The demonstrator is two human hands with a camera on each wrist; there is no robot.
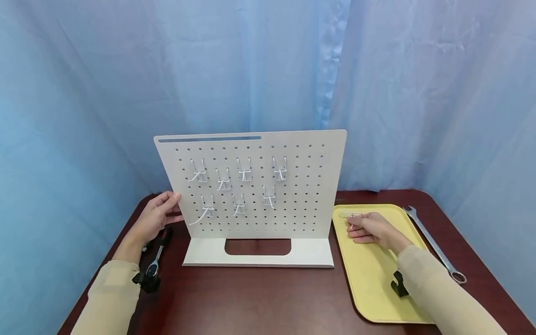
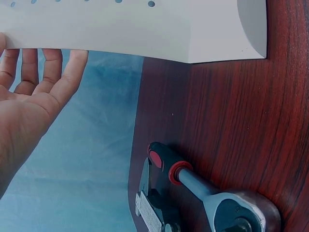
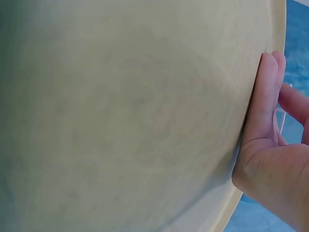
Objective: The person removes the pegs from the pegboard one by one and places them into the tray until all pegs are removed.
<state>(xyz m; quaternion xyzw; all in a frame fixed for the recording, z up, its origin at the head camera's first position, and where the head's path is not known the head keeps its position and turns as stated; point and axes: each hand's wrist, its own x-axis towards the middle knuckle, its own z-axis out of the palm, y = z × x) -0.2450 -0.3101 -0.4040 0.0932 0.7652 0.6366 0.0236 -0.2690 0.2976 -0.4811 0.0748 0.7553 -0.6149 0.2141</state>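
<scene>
A white pegboard (image 1: 251, 186) stands upright on its flat base, with several white wire hooks (image 1: 244, 174) hanging on its left and middle parts. My left hand (image 1: 156, 217) grips the board's left edge; in the left wrist view the fingers (image 2: 52, 77) reach behind the panel and the thumb lies on the front. Over the far end of a yellow tray (image 1: 377, 279), my right hand (image 1: 372, 228) pinches a white wire hook (image 1: 351, 215) between thumb and fingers. In the right wrist view, the lower fingers lie right at the tray surface, and the hook is mostly hidden behind the hand.
A combination wrench (image 1: 435, 244) lies right of the tray. On the left of the dark red table (image 1: 251, 298), a ratchet (image 2: 193, 186) with a black and red handle lies beside a caliper-like tool (image 2: 150, 212). Blue curtains (image 1: 251, 65) hang around the table.
</scene>
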